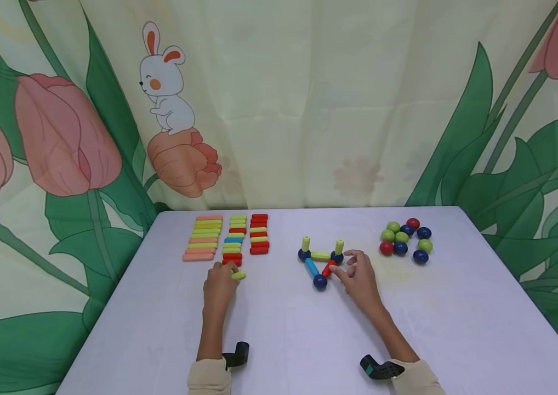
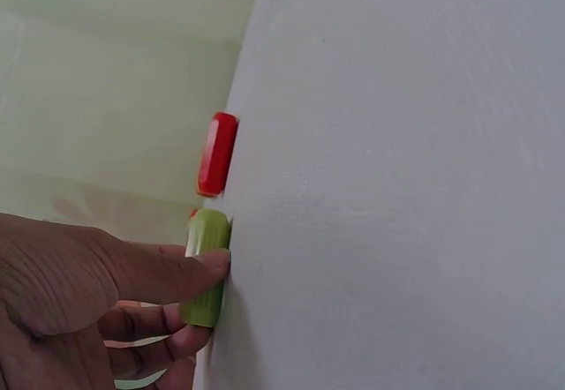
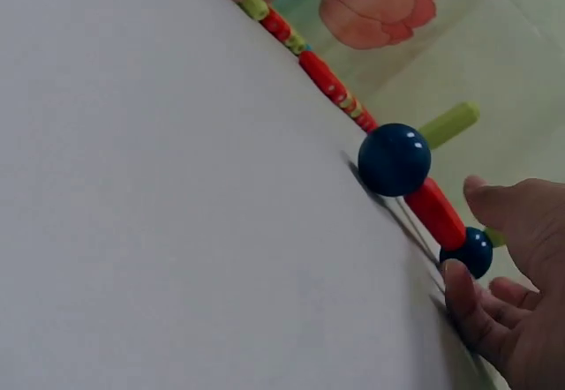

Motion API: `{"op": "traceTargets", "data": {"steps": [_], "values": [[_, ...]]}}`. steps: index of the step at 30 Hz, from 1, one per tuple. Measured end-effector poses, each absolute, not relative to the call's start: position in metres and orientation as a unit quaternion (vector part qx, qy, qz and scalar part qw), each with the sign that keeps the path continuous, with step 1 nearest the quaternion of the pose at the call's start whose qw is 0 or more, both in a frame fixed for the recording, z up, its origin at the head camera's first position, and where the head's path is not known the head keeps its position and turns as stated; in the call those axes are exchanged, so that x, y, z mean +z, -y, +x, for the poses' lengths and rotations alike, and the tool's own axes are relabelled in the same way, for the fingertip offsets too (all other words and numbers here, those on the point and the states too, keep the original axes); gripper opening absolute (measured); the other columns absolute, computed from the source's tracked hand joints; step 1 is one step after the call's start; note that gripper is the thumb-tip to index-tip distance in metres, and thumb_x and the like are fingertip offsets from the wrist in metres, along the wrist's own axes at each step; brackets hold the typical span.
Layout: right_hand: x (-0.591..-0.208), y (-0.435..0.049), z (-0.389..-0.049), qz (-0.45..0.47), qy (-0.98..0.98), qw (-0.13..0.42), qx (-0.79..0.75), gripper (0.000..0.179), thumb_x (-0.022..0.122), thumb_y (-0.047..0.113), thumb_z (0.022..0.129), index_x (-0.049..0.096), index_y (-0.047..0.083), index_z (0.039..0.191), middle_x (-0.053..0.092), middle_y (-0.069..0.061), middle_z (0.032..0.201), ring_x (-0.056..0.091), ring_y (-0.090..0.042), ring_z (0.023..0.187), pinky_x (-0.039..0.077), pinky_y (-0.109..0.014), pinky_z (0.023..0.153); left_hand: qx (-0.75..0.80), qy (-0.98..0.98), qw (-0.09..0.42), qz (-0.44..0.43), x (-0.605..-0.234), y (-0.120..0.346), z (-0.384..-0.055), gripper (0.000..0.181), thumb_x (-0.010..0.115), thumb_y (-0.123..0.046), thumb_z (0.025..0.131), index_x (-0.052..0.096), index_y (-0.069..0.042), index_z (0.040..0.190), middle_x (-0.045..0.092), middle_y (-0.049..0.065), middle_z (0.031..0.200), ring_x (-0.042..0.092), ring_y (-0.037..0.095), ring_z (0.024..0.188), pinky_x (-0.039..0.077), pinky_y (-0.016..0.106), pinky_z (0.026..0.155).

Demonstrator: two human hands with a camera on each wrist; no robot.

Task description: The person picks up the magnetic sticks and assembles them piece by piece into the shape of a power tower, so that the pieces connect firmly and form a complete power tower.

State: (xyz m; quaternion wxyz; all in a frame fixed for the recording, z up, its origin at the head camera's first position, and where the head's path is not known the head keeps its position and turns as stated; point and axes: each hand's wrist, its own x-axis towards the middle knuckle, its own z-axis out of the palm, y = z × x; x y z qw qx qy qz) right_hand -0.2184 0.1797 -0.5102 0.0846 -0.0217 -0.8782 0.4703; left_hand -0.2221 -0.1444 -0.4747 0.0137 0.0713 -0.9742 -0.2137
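Note:
My left hand (image 1: 220, 284) pinches a short light-green stick (image 2: 207, 258) between thumb and fingers, just in front of the stick rows. At the table's middle stands a joined triangle: dark blue balls linked by a blue stick (image 1: 311, 267), a red stick (image 1: 329, 268) and a green stick (image 1: 320, 255). From the two far balls, green sticks (image 1: 340, 246) rise upright. My right hand (image 1: 360, 277) is at the triangle's right side, thumb and fingers spread beside the red stick and a blue ball (image 3: 478, 251). Whether a fingertip touches them, I cannot tell.
Three columns of sticks lie at the left back: long salmon and green ones (image 1: 205, 237), short mixed ones (image 1: 234, 240) and mostly red ones (image 1: 259, 234). Several loose green, red and dark blue balls (image 1: 400, 248) are grouped at the right back. A printed curtain (image 1: 279, 109) hangs behind the table.

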Motion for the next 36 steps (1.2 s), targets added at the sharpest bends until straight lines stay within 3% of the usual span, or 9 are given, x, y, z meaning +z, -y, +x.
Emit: {"op": "traceTargets", "data": {"steps": [3,7,10,14,16,20,23,29,36], "values": [[-0.511,-0.187,-0.226,-0.018,0.877,0.042,0.479,0.07,0.073,0.025,0.088,0.035,0.013,0.146,0.056,-0.013,0.119,0.054,-0.016,0.059,0.05,-0.024,0.05,-0.235,0.97,0.009,0.061,-0.475,0.144,-0.222,0.027,0.081,-0.009,0.078,0.072,-0.008,0.104,0.061,0.018,0.107,0.059,0.031,0.102,0.056,0.044,0.078],[-0.51,-0.193,-0.233,-0.004,0.872,-0.023,0.488,0.071,0.07,0.024,0.09,0.033,0.016,0.15,0.067,-0.013,0.086,0.05,-0.016,0.05,0.047,-0.027,0.047,-0.277,0.96,-0.007,0.046,-0.476,0.14,-0.222,0.027,0.082,-0.013,0.078,0.073,-0.008,0.104,0.061,0.015,0.107,0.057,0.029,0.105,0.056,0.041,0.078],[-0.509,-0.195,-0.234,0.001,0.867,-0.045,0.496,0.07,0.071,0.025,0.09,0.035,0.015,0.15,0.066,-0.014,0.091,0.049,-0.015,0.049,0.046,-0.027,0.047,-0.308,0.951,-0.022,0.032,-0.476,0.134,-0.224,0.027,0.081,-0.015,0.079,0.073,-0.009,0.105,0.064,0.011,0.101,0.059,0.025,0.097,0.056,0.038,0.076],[-0.51,-0.196,-0.235,0.013,0.861,-0.041,0.506,0.07,0.073,0.023,0.088,0.037,0.014,0.148,0.057,-0.017,0.126,0.05,-0.014,0.051,0.046,-0.027,0.047,-0.368,0.929,-0.038,0.003,-0.477,0.122,-0.227,0.027,0.08,-0.017,0.081,0.071,-0.009,0.106,0.067,0.007,0.093,0.06,0.019,0.086,0.056,0.032,0.074],[-0.51,-0.196,-0.235,0.023,0.863,-0.034,0.504,0.069,0.073,0.023,0.088,0.039,0.012,0.147,0.056,-0.018,0.13,0.05,-0.015,0.051,0.045,-0.027,0.046,-0.402,0.914,-0.048,-0.014,-0.478,0.115,-0.228,0.027,0.079,-0.018,0.082,0.069,-0.009,0.106,0.066,0.005,0.093,0.06,0.018,0.085,0.056,0.029,0.074],[-0.511,-0.197,-0.234,0.033,0.87,-0.029,0.491,0.062,0.075,0.026,0.086,0.048,0.013,0.14,0.064,-0.016,0.104,0.05,-0.016,0.051,0.045,-0.027,0.046,-0.454,0.887,-0.071,-0.046,-0.477,0.096,-0.228,0.026,0.076,-0.023,0.085,0.066,-0.012,0.106,0.068,0.003,0.096,0.063,0.017,0.09,0.057,0.029,0.076],[-0.511,-0.197,-0.234,0.033,0.876,-0.026,0.481,0.052,0.076,0.028,0.085,0.055,0.014,0.13,0.061,-0.011,0.087,0.049,-0.018,0.051,0.044,-0.027,0.046,-0.48,0.871,-0.08,-0.07,-0.475,0.08,-0.227,0.027,0.075,-0.026,0.086,0.065,-0.014,0.108,0.07,0.002,0.1,0.065,0.018,0.096,0.058,0.031,0.08],[-0.513,-0.198,-0.234,0.042,0.882,-0.013,0.47,0.042,0.077,0.031,0.084,0.058,0.013,0.116,0.063,-0.012,0.092,0.049,-0.014,0.053,0.043,-0.025,0.046,-0.513,0.852,-0.059,-0.088,-0.476,0.05,-0.225,0.028,0.075,-0.027,0.087,0.066,-0.016,0.111,0.07,0.0,0.104,0.066,0.017,0.101,0.057,0.032,0.084],[-0.515,-0.197,-0.233,0.04,0.88,-0.01,0.472,0.041,0.078,0.031,0.083,0.057,0.011,0.112,0.063,-0.014,0.108,0.051,-0.014,0.057,0.044,-0.024,0.047,-0.492,0.864,-0.046,-0.094,-0.48,0.033,-0.224,0.025,0.074,-0.021,0.087,0.066,-0.015,0.11,0.071,0.0,0.101,0.066,0.017,0.099,0.057,0.032,0.083]]}}
